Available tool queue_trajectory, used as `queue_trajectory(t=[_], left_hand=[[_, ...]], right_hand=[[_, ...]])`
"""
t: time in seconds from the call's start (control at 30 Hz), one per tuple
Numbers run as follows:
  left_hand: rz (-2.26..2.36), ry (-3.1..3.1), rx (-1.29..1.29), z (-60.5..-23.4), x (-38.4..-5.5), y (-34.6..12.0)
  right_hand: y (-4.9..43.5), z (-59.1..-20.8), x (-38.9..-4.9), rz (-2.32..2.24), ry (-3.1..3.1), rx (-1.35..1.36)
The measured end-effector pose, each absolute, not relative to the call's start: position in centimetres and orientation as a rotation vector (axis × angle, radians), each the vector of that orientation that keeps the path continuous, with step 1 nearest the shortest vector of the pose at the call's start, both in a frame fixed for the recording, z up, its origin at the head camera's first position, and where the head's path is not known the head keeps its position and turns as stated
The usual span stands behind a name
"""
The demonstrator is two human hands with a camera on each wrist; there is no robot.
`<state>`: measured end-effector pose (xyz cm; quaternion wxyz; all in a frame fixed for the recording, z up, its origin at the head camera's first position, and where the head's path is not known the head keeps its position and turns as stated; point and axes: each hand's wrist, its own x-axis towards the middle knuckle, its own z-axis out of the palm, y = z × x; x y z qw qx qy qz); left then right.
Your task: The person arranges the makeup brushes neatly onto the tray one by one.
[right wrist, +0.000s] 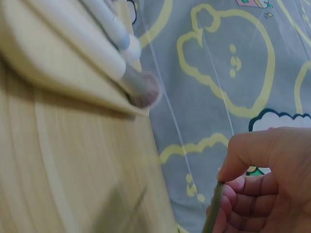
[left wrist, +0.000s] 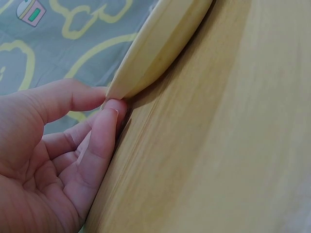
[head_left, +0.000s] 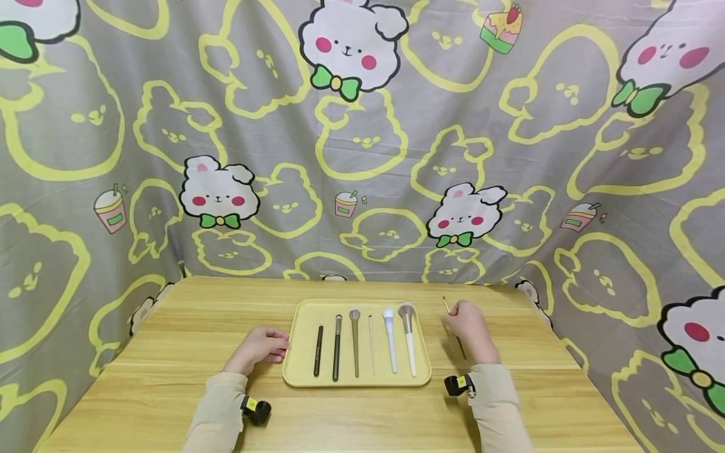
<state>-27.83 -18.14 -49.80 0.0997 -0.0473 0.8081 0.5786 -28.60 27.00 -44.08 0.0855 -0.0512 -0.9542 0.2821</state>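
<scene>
A pale yellow tray (head_left: 301,321) lies on the table with several makeup brushes in a row. From left they run from a short black one (head_left: 319,351) and a dark brush (head_left: 337,346) to a pale blue brush (head_left: 391,343) and a fluffy white-handled brush (head_left: 409,343). My left hand (head_left: 262,347) pinches the tray's left rim (left wrist: 124,80), thumb above and fingertips beneath. Right of the tray, my right hand (head_left: 471,327) holds a slim brush (head_left: 446,306) between thumb and fingers. Its olive handle (right wrist: 212,208) shows in the right wrist view.
The wood-grain table (head_left: 351,421) extends around the tray. A grey curtain (head_left: 391,163) with cartoon prints hangs behind it and on both sides. Black wrist cameras sit on the left sleeve (head_left: 218,402) and the right sleeve (head_left: 495,399).
</scene>
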Motion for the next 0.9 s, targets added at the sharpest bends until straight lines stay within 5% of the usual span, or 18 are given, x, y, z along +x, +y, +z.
queue_trajectory(t=[0.9], left_hand=[[1.704, 2.394, -0.118, -49.8, -27.9, -18.2]], right_hand=[[18.4, -43.3, -29.9, 1.021, -2.814, -0.017]])
